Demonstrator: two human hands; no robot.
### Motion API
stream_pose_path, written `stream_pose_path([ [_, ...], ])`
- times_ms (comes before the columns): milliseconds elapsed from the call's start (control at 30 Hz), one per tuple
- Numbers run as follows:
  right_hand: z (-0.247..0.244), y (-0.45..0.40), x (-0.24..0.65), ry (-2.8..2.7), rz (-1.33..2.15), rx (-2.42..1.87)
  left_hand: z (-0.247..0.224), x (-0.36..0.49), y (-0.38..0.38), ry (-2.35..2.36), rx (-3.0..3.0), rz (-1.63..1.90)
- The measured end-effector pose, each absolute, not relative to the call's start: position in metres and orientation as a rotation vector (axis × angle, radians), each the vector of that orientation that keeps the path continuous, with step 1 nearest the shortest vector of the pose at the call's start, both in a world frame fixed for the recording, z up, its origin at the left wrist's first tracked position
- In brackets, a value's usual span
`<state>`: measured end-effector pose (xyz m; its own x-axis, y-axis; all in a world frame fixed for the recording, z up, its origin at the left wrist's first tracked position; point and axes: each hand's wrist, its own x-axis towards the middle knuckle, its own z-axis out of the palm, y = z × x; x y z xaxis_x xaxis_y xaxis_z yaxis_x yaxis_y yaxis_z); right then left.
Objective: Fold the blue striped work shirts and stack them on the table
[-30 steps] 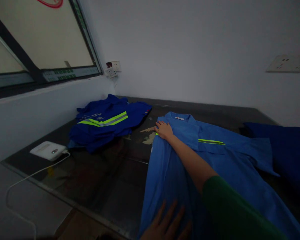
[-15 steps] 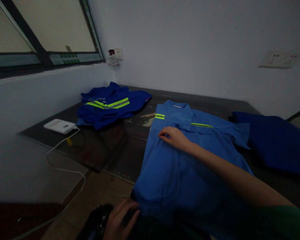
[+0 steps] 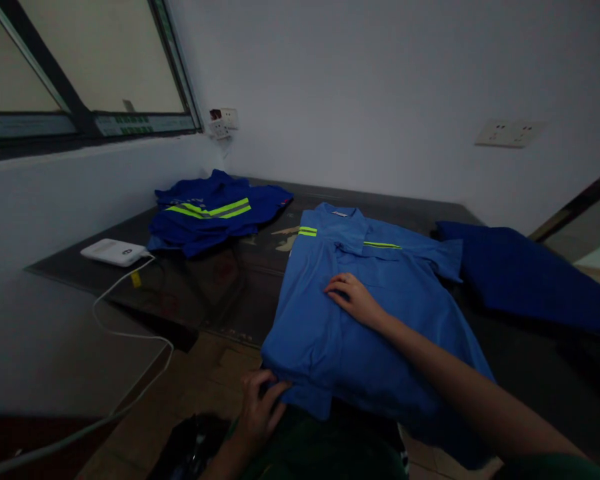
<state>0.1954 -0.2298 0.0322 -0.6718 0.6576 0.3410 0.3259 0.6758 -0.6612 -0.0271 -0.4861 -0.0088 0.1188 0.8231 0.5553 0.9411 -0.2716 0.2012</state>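
A light blue work shirt [image 3: 300,320] with yellow-green reflective strips lies front up on the dark table, its left side folded in and its collar away from me. Its lower hem hangs over the near edge. My left hand [image 3: 263,407] is at the hem's left corner, with bent fingers and thumb closed on the cloth; the fingertips are partly hidden. Over the middle of the shirt front, my right hand [image 3: 353,300] rests with loosely curved fingers apart, touching the fabric and holding nothing.
A crumpled dark blue garment [image 3: 205,217] with reflective stripes lies at the back left. Nearer the left edge sits a white power bank [image 3: 113,252] with a white cable [image 3: 130,337] hanging down. Folded dark blue cloth [image 3: 520,280] lies on the right. Walls border the table [image 3: 220,293].
My right hand has slid down the shirt front toward me. My left hand has moved up and right onto the hem corner. The view has shifted slightly right.
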Motion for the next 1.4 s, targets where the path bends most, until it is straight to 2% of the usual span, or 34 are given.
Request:
stream_pose_path([
  [200,0.032,-0.232,0.196,-2.363,0.702,-0.759,0.002,-0.019,-0.48,-1.622,-2.321,-0.827],
  [400,0.036,-0.233,0.194,-2.481,0.605,-0.779,0.07,0.002,-0.473,-1.411,-2.484,-1.038],
  [500,0.034,-0.233,0.194,-2.481,0.593,-0.76,0.086,0.015,-0.472,-1.35,-2.535,-1.122],
  [633,0.034,-0.233,0.195,-2.408,0.611,-0.706,0.068,0.013,-0.477,-1.31,-2.596,-1.023],
  [733,0.04,-0.233,0.198,-2.318,0.649,-0.672,0.038,-0.002,-0.489,-1.482,-2.432,-0.994],
  [833,0.048,-0.232,0.202,-2.346,0.658,-0.605,0.009,-0.013,-0.495,-1.846,-2.055,-1.256],
  [967,0.053,-0.231,0.204,-2.548,0.672,-0.46,-0.016,-0.006,-0.489,-2.262,-1.587,-1.88],
  [1100,0.05,-0.23,0.202,-2.582,0.701,-0.488,-0.019,0.0,-0.493,-2.5,-1.323,-2.238],
  [1300,0.055,-0.232,0.203,-2.492,0.8,-0.533,0.0,-0.025,-0.517,-2.527,-1.749,-2.141],
  [1400,0.064,-0.231,0.208,-2.51,0.935,-0.382,0.007,-0.017,-0.512,-2.641,-1.449,-2.272],
])
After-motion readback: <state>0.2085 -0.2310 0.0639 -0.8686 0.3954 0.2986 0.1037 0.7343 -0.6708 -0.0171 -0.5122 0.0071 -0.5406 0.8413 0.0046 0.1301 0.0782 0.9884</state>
